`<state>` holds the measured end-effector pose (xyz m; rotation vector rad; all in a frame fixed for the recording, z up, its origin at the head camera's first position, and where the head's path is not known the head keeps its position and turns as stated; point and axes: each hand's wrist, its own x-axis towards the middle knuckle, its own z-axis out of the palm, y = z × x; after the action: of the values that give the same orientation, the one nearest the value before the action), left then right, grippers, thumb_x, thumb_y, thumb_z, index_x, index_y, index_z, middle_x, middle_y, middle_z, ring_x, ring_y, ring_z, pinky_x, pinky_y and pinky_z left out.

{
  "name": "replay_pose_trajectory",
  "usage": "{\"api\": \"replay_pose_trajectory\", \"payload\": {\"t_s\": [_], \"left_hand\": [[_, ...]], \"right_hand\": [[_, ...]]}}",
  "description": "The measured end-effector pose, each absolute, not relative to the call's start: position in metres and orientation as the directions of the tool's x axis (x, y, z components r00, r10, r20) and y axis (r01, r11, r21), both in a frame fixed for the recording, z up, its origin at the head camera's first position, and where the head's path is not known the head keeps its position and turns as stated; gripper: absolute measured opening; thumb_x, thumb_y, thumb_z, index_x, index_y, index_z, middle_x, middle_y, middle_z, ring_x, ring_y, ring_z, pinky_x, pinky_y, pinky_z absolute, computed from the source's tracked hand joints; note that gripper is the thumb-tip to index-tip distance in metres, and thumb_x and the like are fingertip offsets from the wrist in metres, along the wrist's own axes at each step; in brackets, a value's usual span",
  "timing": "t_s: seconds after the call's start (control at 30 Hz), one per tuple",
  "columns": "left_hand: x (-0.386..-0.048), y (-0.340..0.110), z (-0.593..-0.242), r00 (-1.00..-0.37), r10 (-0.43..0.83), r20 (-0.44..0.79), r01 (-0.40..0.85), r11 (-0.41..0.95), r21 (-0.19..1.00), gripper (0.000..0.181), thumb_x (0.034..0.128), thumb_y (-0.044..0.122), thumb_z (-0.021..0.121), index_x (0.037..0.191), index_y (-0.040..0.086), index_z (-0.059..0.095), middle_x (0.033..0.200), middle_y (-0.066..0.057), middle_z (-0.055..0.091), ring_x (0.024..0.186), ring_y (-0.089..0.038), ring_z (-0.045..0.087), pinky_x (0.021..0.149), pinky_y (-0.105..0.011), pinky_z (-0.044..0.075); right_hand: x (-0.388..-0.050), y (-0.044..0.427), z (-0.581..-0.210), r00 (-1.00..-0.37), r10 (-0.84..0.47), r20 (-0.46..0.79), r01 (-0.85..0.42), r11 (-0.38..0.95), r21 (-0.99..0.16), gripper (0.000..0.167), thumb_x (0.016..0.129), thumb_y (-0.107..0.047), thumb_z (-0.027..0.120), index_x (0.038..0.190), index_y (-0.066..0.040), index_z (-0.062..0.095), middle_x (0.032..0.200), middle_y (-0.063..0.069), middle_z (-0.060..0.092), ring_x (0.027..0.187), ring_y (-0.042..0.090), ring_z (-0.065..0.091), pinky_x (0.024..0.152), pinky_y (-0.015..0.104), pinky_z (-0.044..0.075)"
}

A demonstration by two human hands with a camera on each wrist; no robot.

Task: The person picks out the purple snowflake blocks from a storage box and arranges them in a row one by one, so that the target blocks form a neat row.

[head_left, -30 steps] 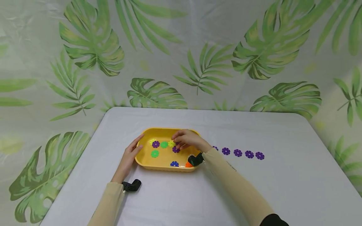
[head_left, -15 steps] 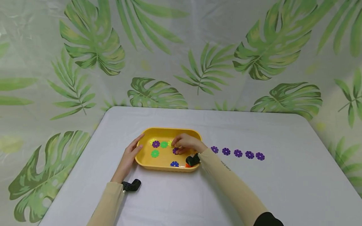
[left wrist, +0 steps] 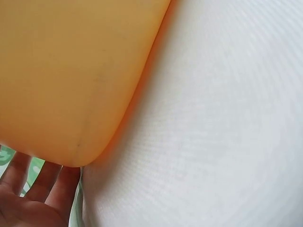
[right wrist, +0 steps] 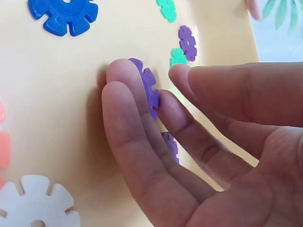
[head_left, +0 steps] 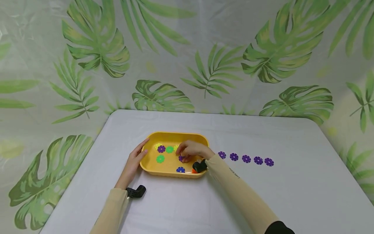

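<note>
A yellow tray (head_left: pixel 172 174) stands on the table, holding several flower-shaped plastic discs. My left hand (head_left: pixel 135 158) grips the tray's left end, fingers along its wall; in the left wrist view that hand (left wrist: pixel 38 201) sits under the tray's corner. Inside the tray, my right hand (head_left: pixel 191 150) has its fingers bent about a purple flower-shaped disc (right wrist: pixel 149 87), which lies between its fingertips. The hand partly hides that disc. Through a gap between the fingers shows a second purple disc (right wrist: pixel 171 146).
Green discs (head_left: pixel 160 159), another purple disc (head_left: pixel 161 149), a blue disc (head_left: pixel 180 169) and an orange disc (head_left: pixel 194 171) lie in the tray. A white disc (right wrist: pixel 38 201) shows near the right hand. Right of the tray, several purple discs (head_left: pixel 246 158) form a row on the white table.
My right hand has come down lower into the tray, and its fingers have drawn in around the purple disc. The left hand stays on the tray's end.
</note>
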<state>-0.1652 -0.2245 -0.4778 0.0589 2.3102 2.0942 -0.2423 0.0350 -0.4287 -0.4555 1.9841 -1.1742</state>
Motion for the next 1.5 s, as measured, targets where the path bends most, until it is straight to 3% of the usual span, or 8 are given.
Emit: {"api": "replay_pose_trajectory", "payload": {"t_s": [0.17,0.37,0.47,0.63,0.83,1.2,1.5], "left_hand": [[-0.166,-0.224,-0.477,-0.999,0.049,0.014,0.018,0.094,0.995,0.046,0.1031,0.018,0.044,0.149,0.015,0.037,0.155,-0.003,0.026,0.141,-0.019,0.021,0.113,-0.032,0.023],[-0.165,-0.222,-0.471,-0.999,0.052,-0.009,-0.004,0.084,0.996,0.046,0.1033,0.015,0.043,0.149,0.014,0.036,0.156,-0.005,0.024,0.142,-0.021,0.020,0.114,-0.037,0.021],[-0.162,-0.219,-0.462,-0.998,0.057,-0.021,-0.016,0.081,0.997,0.047,0.1032,0.012,0.042,0.149,0.010,0.034,0.156,-0.008,0.022,0.142,-0.023,0.019,0.114,-0.038,0.020],[-0.159,-0.217,-0.453,-0.998,0.064,-0.016,-0.011,0.084,0.996,0.047,0.1030,0.009,0.040,0.149,0.005,0.031,0.156,-0.012,0.021,0.142,-0.027,0.018,0.114,-0.040,0.020],[-0.164,-0.221,-0.468,-0.999,0.046,-0.015,-0.010,0.090,0.996,0.046,0.1034,0.014,0.042,0.149,0.011,0.035,0.156,-0.007,0.023,0.142,-0.024,0.019,0.114,-0.039,0.020],[-0.166,-0.226,-0.480,-0.999,0.042,-0.015,-0.010,0.112,0.994,0.046,0.1031,0.021,0.044,0.149,0.017,0.037,0.155,-0.002,0.026,0.141,-0.020,0.022,0.114,-0.038,0.022],[-0.166,-0.225,-0.479,-0.998,0.055,0.003,0.009,0.104,0.995,0.047,0.1030,0.020,0.045,0.149,0.015,0.036,0.155,-0.004,0.025,0.141,-0.020,0.023,0.108,-0.022,0.029]], "right_hand": [[-0.244,0.035,-0.429,-0.647,-0.623,-0.440,0.071,0.526,-0.848,0.019,0.090,0.008,0.050,0.105,0.010,0.061,0.080,0.013,0.062,0.062,0.016,0.059,0.066,0.029,0.057],[-0.246,0.040,-0.423,-0.695,-0.613,-0.376,0.035,0.493,-0.869,0.018,0.092,0.004,0.052,0.107,0.006,0.060,0.075,0.008,0.059,0.056,0.012,0.052,0.055,0.020,0.050],[-0.248,0.048,-0.414,-0.706,-0.620,-0.341,0.022,0.463,-0.886,0.020,0.093,-0.002,0.053,0.110,0.004,0.061,0.075,0.007,0.059,0.056,0.013,0.052,0.059,0.026,0.053],[-0.249,0.077,-0.399,-0.706,-0.654,-0.272,-0.017,0.399,-0.917,0.022,0.094,-0.006,0.052,0.113,0.004,0.059,0.088,0.014,0.061,0.064,0.018,0.059,0.072,0.042,0.057],[-0.248,0.135,-0.393,-0.742,-0.621,-0.251,-0.001,0.376,-0.927,0.022,0.097,-0.012,0.053,0.114,0.001,0.058,0.093,0.016,0.059,0.070,0.021,0.059,0.071,0.036,0.057],[-0.227,0.285,-0.415,-0.849,-0.456,-0.267,0.121,0.323,-0.938,0.034,0.101,-0.017,0.050,0.124,0.007,0.047,0.088,0.010,0.057,0.076,0.019,0.060,0.078,0.034,0.056],[-0.200,0.373,-0.438,-0.905,-0.325,-0.276,0.211,0.219,-0.952,0.017,0.100,-0.010,0.050,0.111,-0.012,0.063,0.092,0.003,0.059,0.078,0.015,0.064,0.074,0.028,0.056]]}}
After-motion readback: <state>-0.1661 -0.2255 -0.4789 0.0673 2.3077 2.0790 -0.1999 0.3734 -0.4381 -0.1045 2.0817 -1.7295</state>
